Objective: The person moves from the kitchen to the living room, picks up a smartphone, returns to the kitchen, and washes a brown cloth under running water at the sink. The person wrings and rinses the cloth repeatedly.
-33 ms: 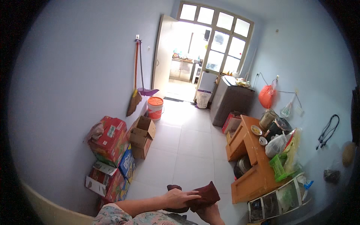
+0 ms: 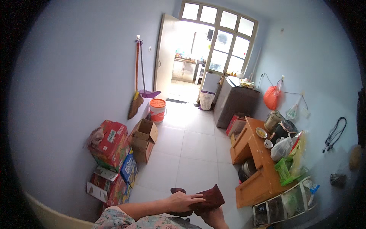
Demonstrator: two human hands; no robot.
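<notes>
Close to my body at the bottom of the picture, I hold a dark reddish-brown cloth (image 2: 209,199) that looks folded into a bundle. My left hand (image 2: 183,201) lies across it from the left, fingers stretched over its near face and the thumb side hidden. More brown fabric shows on both sides of that hand. My right hand (image 2: 213,217) grips the cloth from below at its right end, with most of its fingers hidden behind the fabric. A floral sleeve (image 2: 114,218) covers my left upper arm.
Red cartons (image 2: 110,147) stack along the left wall beside an open cardboard box (image 2: 146,139) and a lidded bucket (image 2: 157,110). On the right stand a wooden desk (image 2: 263,160) with pots and bags, a wire-framed rack (image 2: 284,206) and a grey appliance (image 2: 234,103). A door (image 2: 166,53) stands open ahead.
</notes>
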